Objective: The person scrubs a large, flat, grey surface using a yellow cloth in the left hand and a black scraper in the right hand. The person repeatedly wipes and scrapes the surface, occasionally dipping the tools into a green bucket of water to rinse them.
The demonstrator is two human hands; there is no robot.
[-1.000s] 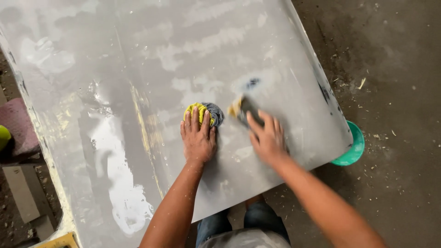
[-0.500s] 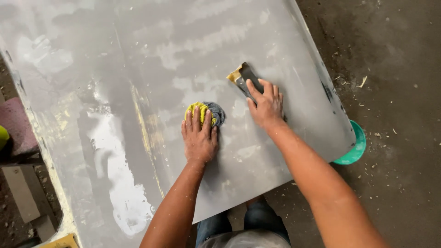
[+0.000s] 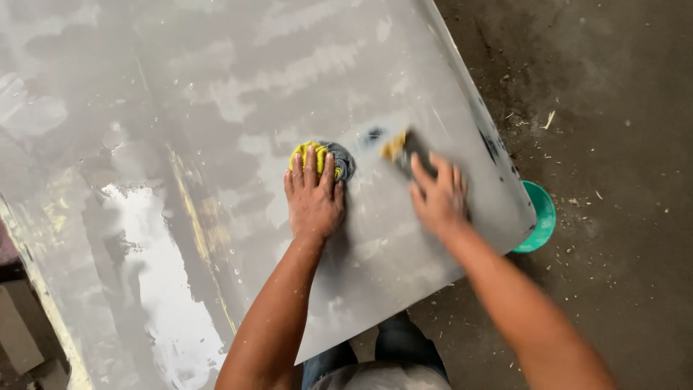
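Observation:
A large grey panel [image 3: 216,87], wet and patchy with pale filler marks, lies flat in front of me. My left hand [image 3: 312,195] presses flat on a yellow and grey wadded cloth [image 3: 328,155] near the panel's middle. My right hand [image 3: 437,193] holds a dark sanding block [image 3: 410,152] with a tan edge flat against the panel, close to its right edge. The right hand and block are blurred by motion.
A green bowl [image 3: 540,217] sits on the dirty concrete floor, partly under the panel's right edge. A pool of water [image 3: 170,289] shines on the panel's lower left. Blocks and bricks lie at the far left. My legs show below the panel's near edge.
My right hand slid the sanding block up the panel and then back down toward me. My left hand and the cloth stayed in place.

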